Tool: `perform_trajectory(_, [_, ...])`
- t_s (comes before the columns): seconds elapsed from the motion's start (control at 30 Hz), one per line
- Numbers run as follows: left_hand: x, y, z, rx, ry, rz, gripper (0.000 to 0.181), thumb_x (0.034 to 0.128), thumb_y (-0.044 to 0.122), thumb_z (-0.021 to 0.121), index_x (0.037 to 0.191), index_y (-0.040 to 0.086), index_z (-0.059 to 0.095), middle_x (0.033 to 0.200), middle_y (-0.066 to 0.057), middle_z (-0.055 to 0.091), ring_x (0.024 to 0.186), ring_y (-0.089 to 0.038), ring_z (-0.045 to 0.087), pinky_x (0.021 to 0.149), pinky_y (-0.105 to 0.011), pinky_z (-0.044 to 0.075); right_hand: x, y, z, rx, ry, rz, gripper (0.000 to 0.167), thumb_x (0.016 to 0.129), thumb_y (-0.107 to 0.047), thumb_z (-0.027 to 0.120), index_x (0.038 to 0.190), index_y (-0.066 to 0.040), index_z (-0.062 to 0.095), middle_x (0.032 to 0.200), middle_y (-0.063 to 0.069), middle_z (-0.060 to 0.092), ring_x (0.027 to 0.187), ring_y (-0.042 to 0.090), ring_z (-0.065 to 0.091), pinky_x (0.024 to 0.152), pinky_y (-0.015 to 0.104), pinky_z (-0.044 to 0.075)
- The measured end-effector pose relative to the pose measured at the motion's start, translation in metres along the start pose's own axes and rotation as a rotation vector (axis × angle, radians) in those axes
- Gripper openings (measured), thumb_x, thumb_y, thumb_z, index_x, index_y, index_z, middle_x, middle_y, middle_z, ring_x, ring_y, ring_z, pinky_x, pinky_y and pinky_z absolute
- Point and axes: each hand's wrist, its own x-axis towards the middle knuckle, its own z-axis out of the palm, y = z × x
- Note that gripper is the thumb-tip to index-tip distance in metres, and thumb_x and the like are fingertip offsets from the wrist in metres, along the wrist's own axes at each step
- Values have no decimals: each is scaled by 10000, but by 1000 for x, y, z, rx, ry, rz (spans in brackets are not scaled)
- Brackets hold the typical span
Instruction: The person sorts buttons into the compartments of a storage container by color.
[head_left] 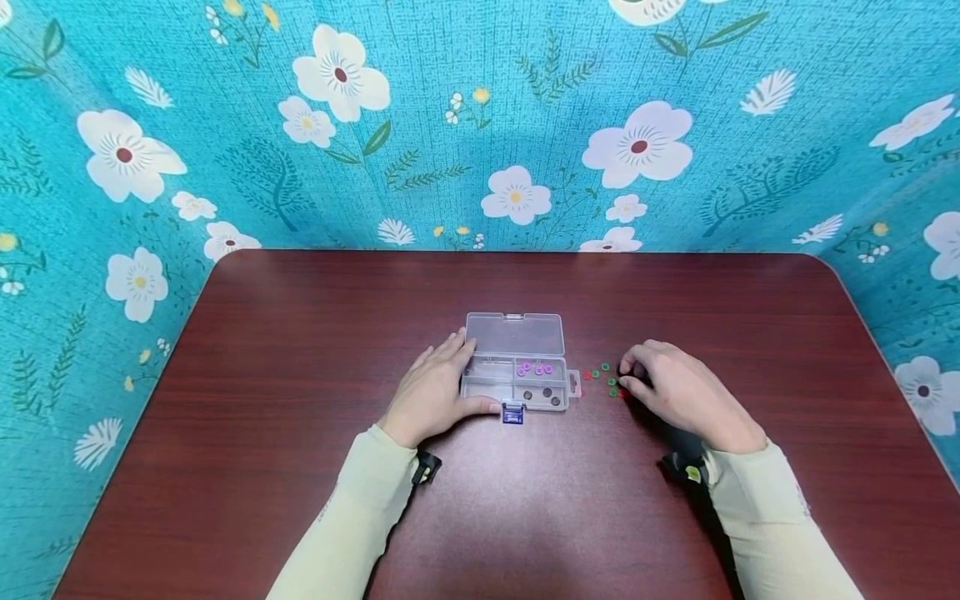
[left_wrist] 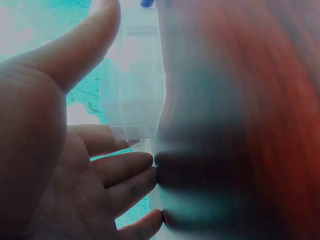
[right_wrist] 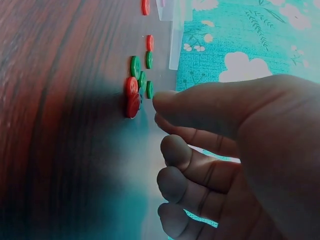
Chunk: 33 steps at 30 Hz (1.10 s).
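A clear plastic compartment box (head_left: 488,390) lies on the table with its lid (head_left: 514,334) raised at the back. My left hand (head_left: 435,390) grips its left end, thumb along the front side and fingers at the back left corner. Purple buttons (head_left: 539,370) sit in the back right compartment, dark buttons (head_left: 547,392) in the front right one. My right hand (head_left: 672,387) is just right of loose green buttons (right_wrist: 135,66) and red buttons (right_wrist: 133,105). Its fingers are loosely bent, thumb tip close to the buttons, and nothing shows between them.
The blue latch (head_left: 513,413) sticks out at the box's front, and a hanging tab (head_left: 574,383) extends from its right end toward the loose buttons. Around the dark red wooden table (head_left: 337,317) hangs a blue flowered cloth (head_left: 450,150).
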Motion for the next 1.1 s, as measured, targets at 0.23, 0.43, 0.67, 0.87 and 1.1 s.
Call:
perform_trajectory(0.23, [1,0,-1,1,-4,0,1054,772,655,761,1538,32,394,1625,-149,283,1499,-266,272,1221,-477,196,0,1,1,-5,-13,3,80,900,-93,723,908,-138,657,819,-61,563,767,110,512,691,346,468])
perform_trajectory(0.43, [0,0,-1,0,-3,1,1045,776,643,766,1538,32,393,1624,-145,287,1499,-270,271,1222,-474,196,1,0,3,0,-30,7,86,903,-128,732,885,-142,649,815,-65,554,758,108,501,673,340,455])
perform_trajectory(0.67, [0,1,-2,-11,-5,2,1042,775,637,770,1539,36,394,1624,-144,287,1497,-278,274,1222,-476,194,1,-1,5,-31,-29,12,90,895,-102,723,866,-126,642,830,-30,575,779,149,521,699,367,471])
perform_trajectory(0.87, [0,0,-1,-11,-4,-2,1041,775,636,773,1543,47,391,1628,-131,284,1501,-262,270,1224,-470,190,2,-2,4,-23,-60,32,81,911,-123,718,876,-125,645,837,-37,575,769,138,514,677,357,468])
perform_trajectory(1.1, [0,0,0,-10,3,-4,1045,771,645,769,1541,46,395,1627,-132,287,1500,-260,271,1223,-469,192,2,-2,4,-14,-75,43,81,923,-146,714,888,-128,643,825,-49,559,742,113,496,652,333,454])
